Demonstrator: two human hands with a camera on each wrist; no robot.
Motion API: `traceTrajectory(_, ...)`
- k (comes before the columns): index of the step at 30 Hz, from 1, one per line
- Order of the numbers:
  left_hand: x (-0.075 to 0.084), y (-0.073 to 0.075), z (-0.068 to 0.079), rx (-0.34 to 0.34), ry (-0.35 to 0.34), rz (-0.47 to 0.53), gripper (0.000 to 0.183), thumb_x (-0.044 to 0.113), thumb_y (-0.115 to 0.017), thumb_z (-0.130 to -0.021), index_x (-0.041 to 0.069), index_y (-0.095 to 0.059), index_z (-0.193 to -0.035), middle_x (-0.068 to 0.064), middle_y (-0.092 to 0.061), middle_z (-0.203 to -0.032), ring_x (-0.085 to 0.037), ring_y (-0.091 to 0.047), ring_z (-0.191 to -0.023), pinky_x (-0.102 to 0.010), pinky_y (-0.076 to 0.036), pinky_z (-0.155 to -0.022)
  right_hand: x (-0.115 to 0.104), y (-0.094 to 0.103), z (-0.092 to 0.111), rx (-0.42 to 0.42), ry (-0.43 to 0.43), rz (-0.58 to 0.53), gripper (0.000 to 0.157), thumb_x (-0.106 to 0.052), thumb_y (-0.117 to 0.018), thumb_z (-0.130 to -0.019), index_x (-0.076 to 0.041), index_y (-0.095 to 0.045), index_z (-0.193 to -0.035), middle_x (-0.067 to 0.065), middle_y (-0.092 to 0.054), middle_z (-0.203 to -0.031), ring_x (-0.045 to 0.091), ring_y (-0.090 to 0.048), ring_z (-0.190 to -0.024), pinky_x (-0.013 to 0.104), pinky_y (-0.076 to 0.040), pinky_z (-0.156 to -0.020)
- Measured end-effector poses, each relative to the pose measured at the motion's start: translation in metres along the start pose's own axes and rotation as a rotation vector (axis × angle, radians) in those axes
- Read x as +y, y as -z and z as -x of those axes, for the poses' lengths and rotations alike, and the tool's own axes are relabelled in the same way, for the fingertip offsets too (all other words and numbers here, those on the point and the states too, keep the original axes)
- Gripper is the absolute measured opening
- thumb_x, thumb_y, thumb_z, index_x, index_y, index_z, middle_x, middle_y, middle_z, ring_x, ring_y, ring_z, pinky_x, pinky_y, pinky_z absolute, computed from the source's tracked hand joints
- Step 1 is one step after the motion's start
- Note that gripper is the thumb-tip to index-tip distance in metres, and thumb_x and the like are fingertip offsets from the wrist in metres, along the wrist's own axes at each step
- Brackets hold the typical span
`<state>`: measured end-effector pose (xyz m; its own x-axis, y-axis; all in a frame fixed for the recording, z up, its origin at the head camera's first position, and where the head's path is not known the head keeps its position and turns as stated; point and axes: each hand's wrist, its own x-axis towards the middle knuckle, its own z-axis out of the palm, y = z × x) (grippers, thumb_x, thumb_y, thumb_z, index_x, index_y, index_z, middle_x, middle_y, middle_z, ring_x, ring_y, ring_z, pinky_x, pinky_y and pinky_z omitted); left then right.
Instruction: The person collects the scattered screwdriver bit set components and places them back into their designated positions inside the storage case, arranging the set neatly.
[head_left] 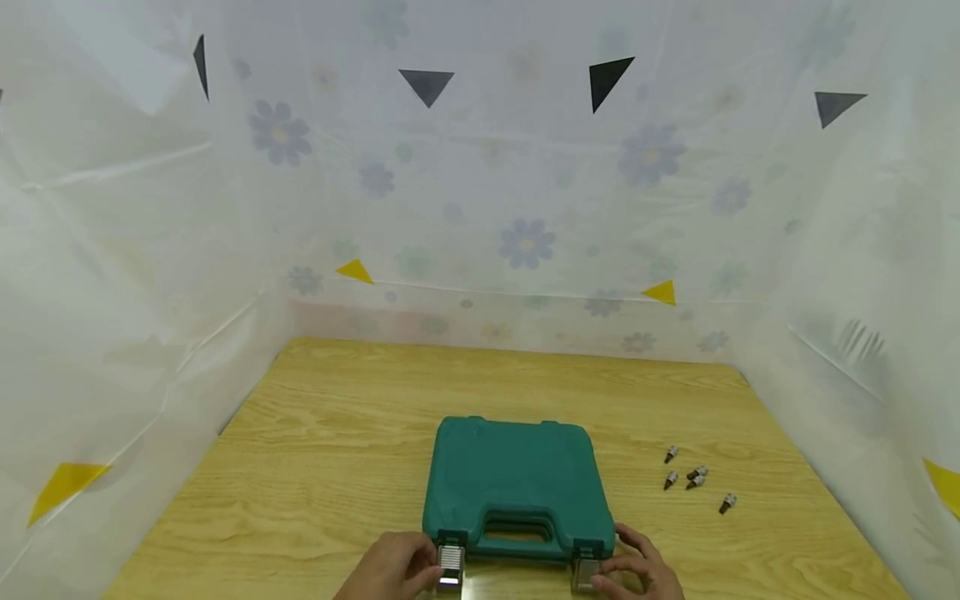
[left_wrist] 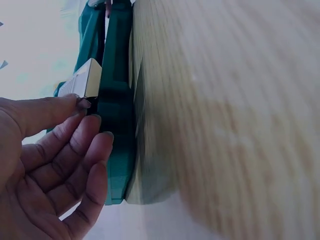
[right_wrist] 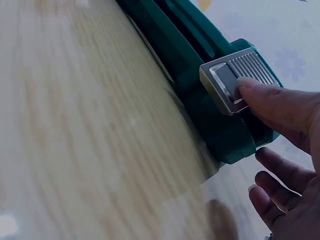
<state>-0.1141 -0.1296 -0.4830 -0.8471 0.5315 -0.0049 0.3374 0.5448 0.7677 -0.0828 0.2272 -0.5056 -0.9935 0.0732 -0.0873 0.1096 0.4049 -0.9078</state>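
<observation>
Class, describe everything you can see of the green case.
The case is teal green, looks like hard plastic and has rounded corners. It lies flat on the table, lid down, its handle on the near side. Its ribbed, metal-looking left latch and right latch stick out from the near edge, seemingly unfastened. The left hand holds the left latch, the right hand the right latch. Its inside is hidden.

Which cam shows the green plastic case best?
Head: nearly the whole upper face of the green plastic case, handle included. Left wrist: edge-on, with one silver metal latch; right wrist: only part of its front side, with the other latch.
</observation>
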Motion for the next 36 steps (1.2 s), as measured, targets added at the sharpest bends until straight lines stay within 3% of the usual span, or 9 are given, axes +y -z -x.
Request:
traceTrajectory(5,0.003,0.004,0.0,0.035,-0.088,-0.057,0.012,0.02,-0.07,-0.09,0.01,-0.066,-0.084,0.014,-0.057,-0.072,0.005,-0.048,-0.063,-0.018,-0.044,-0.055,0.002,0.002,0.0,0.035,0.03,0.07,0.018,-0.027,-0.079,-0.079,-0.011,-0.075,-0.083,0.022,-0.047,-0.138,0.044,-0.041,-0.126,0.055,-0.042,-0.094)
traceTrajectory(11,0.01,0.014,-0.001,0.026,-0.075,-0.048,0.015,0.024,-0.069,-0.091,0.011,-0.066,-0.085,0.011,-0.06,-0.075,0.003,-0.053,-0.066,-0.021,-0.046,-0.057,0.005,-0.002,0.001,0.175,0.245,0.2,0.004,-0.023,-0.077,-0.081,-0.022,-0.073,-0.081,0.01,-0.054,-0.13,0.029,-0.047,-0.115,0.047,-0.046,-0.088)
traceTrajectory(16,0.02,0.023,-0.003,0.058,-0.087,-0.053,0.012,0.025,-0.067,-0.092,0.014,-0.065,-0.087,0.013,-0.062,-0.077,0.002,-0.054,-0.069,-0.022,-0.048,-0.06,-0.013,0.003,0.003,0.207,0.307,0.204,0.003,-0.023,-0.076,-0.083,-0.025,-0.074,-0.083,0.006,-0.054,-0.13,0.024,-0.046,-0.114,0.05,-0.045,-0.09)
traceTrajectory(21,0.029,0.031,-0.008,0.107,-0.115,-0.092,0.011,0.028,-0.065,-0.093,0.018,-0.065,-0.088,0.015,-0.062,-0.08,0.003,-0.055,-0.072,-0.024,-0.051,-0.066,-0.029,0.007,0.002,0.239,0.346,0.209,0.007,-0.016,-0.074,-0.085,-0.023,-0.073,-0.086,0.004,-0.053,-0.13,-0.011,-0.04,-0.112,0.046,-0.048,-0.086)
traceTrajectory(23,0.033,0.034,-0.009,0.137,-0.143,-0.115,0.012,0.029,-0.064,-0.094,0.018,-0.065,-0.088,0.015,-0.062,-0.081,0.003,-0.056,-0.072,-0.025,-0.051,-0.066,-0.034,0.009,0.0,0.241,0.367,0.196,0.007,-0.015,-0.072,-0.087,-0.021,-0.073,-0.087,0.004,-0.052,-0.131,-0.016,-0.036,-0.112,0.045,-0.048,-0.086)
traceTrajectory(29,0.041,0.042,-0.019,0.239,-0.199,-0.166,0.013,0.031,-0.062,-0.095,0.019,-0.064,-0.09,0.015,-0.062,-0.082,0.002,-0.056,-0.074,-0.025,-0.051,-0.066,-0.034,0.016,-0.018,0.225,0.477,0.103,0.007,-0.012,-0.069,-0.089,-0.014,-0.07,-0.095,0.004,-0.047,-0.138,0.008,-0.039,-0.123,0.042,-0.037,-0.097)
traceTrajectory(32,0.044,0.047,-0.025,0.291,-0.222,-0.193,0.013,0.03,-0.062,-0.096,0.018,-0.065,-0.09,0.014,-0.062,-0.083,0.001,-0.056,-0.075,-0.025,-0.051,-0.066,-0.026,0.018,-0.033,0.232,0.542,0.1,0.009,-0.013,-0.068,-0.09,-0.013,-0.069,-0.099,0.003,-0.045,-0.14,0.009,-0.037,-0.128,0.035,-0.033,-0.104)
traceTrajectory(33,0.045,0.048,-0.027,0.307,-0.231,-0.202,0.013,0.029,-0.061,-0.096,0.018,-0.065,-0.09,0.013,-0.063,-0.083,0.0,-0.056,-0.075,-0.026,-0.051,-0.066,-0.027,0.018,-0.036,0.236,0.555,0.093,0.009,-0.013,-0.068,-0.09,-0.013,-0.069,-0.099,0.003,-0.045,-0.14,0.01,-0.037,-0.127,0.037,-0.033,-0.104)
traceTrajectory(36,0.046,0.052,-0.034,0.354,-0.253,-0.228,0.013,0.028,-0.062,-0.096,0.017,-0.064,-0.09,0.012,-0.063,-0.083,0.0,-0.057,-0.075,-0.028,-0.052,-0.067,-0.043,0.021,-0.041,0.241,0.563,0.092,0.009,-0.009,-0.069,-0.089,-0.012,-0.07,-0.098,0.006,-0.047,-0.139,0.007,-0.039,-0.125,0.027,-0.034,-0.099)
